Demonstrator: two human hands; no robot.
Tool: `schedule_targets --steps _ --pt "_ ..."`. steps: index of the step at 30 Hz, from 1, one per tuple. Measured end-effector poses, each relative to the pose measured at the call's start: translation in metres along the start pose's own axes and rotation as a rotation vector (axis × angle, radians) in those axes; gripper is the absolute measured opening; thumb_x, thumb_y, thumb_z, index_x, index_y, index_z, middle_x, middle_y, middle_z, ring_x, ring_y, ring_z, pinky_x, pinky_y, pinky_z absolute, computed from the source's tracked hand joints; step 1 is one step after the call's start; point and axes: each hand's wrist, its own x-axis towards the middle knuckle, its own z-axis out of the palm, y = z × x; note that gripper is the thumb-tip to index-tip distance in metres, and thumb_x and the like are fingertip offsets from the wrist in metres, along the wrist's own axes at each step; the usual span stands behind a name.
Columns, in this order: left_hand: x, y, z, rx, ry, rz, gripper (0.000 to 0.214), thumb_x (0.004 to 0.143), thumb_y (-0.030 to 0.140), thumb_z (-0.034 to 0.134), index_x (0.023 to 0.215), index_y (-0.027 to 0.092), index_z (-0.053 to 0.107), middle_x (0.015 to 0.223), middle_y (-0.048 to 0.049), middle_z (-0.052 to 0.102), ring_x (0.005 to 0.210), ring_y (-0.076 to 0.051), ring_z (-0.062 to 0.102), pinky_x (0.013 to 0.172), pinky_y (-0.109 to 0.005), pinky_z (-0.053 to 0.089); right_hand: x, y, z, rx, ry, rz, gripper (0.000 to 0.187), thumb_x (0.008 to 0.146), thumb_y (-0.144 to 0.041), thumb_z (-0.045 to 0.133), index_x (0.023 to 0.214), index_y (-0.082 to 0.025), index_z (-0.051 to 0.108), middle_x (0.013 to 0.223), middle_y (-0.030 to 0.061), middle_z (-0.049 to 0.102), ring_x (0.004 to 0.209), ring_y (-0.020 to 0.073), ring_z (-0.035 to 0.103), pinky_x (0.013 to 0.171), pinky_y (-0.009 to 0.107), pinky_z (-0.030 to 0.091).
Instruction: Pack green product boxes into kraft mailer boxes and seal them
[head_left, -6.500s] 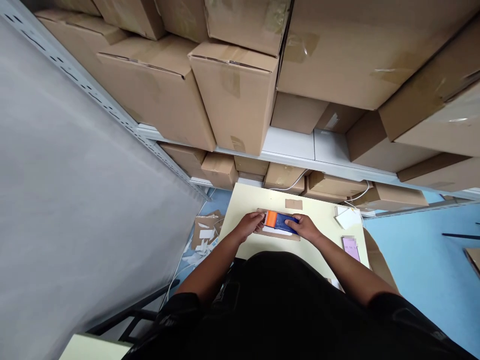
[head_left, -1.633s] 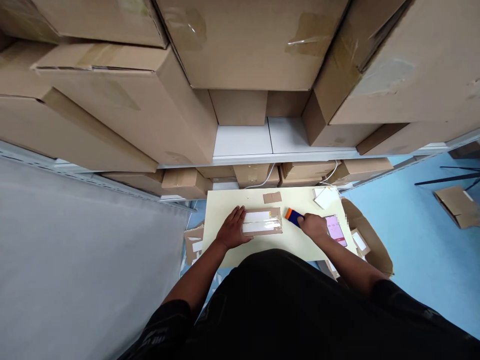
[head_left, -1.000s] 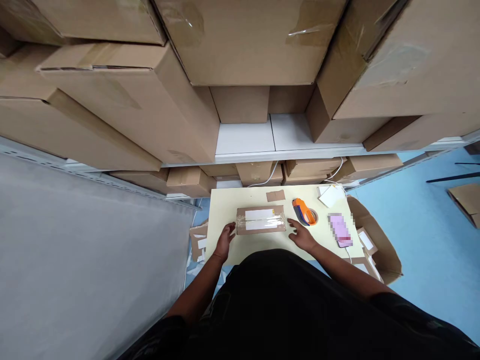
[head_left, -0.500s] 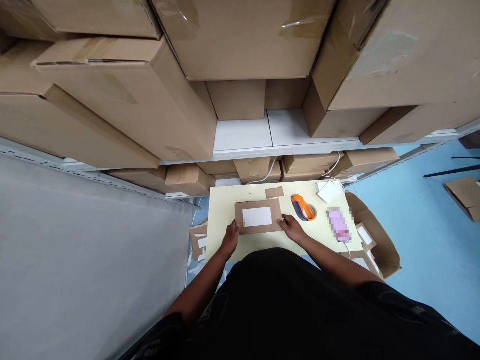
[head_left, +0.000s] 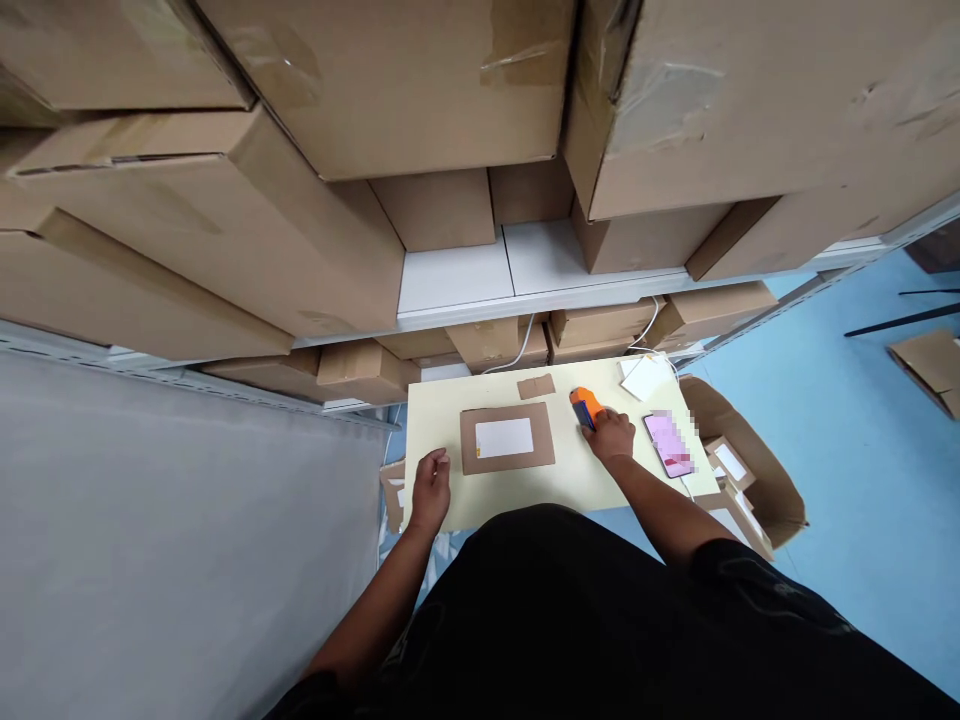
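A flat brown cardboard parcel (head_left: 469,450) with a white label (head_left: 504,438) lies on the pale yellow table (head_left: 480,500). Just off the parcel's left edge, my left hand (head_left: 431,490) is raised with its fingers curled in, nothing visible in them. My right hand (head_left: 613,438) is closed around an orange and blue tape dispenser (head_left: 587,402) to the right of the parcel; the hand covers its tape roll. A small brown cardboard piece (head_left: 535,386) lies behind the parcel.
A phone (head_left: 667,445) and white papers (head_left: 645,378) are on the table's right side. Beyond its right edge stands a large open carton (head_left: 772,500) holding labelled parcels. Shelves (head_left: 457,315) loaded with cardboard boxes (head_left: 420,90) rise behind the table; a grey wall (head_left: 187,520) is at left.
Both hands have let go of the parcel, which stays on the table. My right hand has moved right and taken hold of the tape dispenser. My left hand has drawn slightly left.
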Motion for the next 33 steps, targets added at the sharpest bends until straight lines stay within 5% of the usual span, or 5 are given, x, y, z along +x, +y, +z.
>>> schedule_targets --steps 7,11,17,24,33 --pt "-0.019 0.084 -0.013 -0.019 -0.082 0.208 0.029 0.102 0.044 0.052 0.105 0.022 0.071 0.107 -0.0066 0.07 0.105 -0.023 0.067 0.098 -0.039 0.055 -0.002 -0.002 -0.003 0.08 0.024 -0.135 0.026 0.094 -0.033 0.062 0.108 -0.017 0.076 0.113 0.0196 0.074 0.119 0.0403 0.054 0.099 0.055 0.039" --pt "-0.021 0.131 -0.001 -0.069 -0.255 0.258 0.025 0.1 0.038 0.055 0.111 0.022 0.071 0.111 -0.0069 0.07 0.103 -0.021 0.068 0.093 -0.037 0.056 -0.037 0.003 -0.033 0.391 0.155 -0.384 0.031 0.097 -0.043 0.062 0.112 -0.018 0.074 0.111 0.0157 0.075 0.109 0.0355 0.06 0.097 0.052 0.047" --pt "-0.004 0.189 0.028 -0.242 -0.553 0.215 0.046 0.096 0.05 0.065 0.133 0.023 0.067 0.136 -0.0109 0.067 0.122 -0.027 0.065 0.098 -0.038 0.055 -0.083 -0.014 -0.087 0.65 0.141 -0.649 0.023 0.1 -0.041 0.066 0.116 -0.025 0.069 0.112 0.012 0.072 0.111 0.0318 0.062 0.097 0.052 0.054" --pt "0.004 0.209 0.042 -0.37 -0.694 0.117 0.035 0.094 0.052 0.066 0.104 0.019 0.076 0.107 -0.0061 0.077 0.102 -0.023 0.07 0.093 -0.035 0.053 -0.095 -0.016 -0.108 0.731 0.092 -0.658 0.02 0.1 -0.034 0.065 0.117 -0.025 0.065 0.113 0.012 0.069 0.112 0.0306 0.062 0.097 0.052 0.055" --pt "-0.014 0.213 0.051 -0.011 -0.578 0.195 0.026 0.097 0.04 0.053 0.085 0.023 0.068 0.085 -0.0006 0.073 0.083 -0.019 0.066 0.076 -0.03 0.049 -0.099 -0.012 -0.103 0.685 -0.071 -0.428 0.034 0.087 -0.054 0.073 0.096 -0.022 0.063 0.093 0.0071 0.067 0.086 0.0252 0.062 0.077 0.039 0.052"
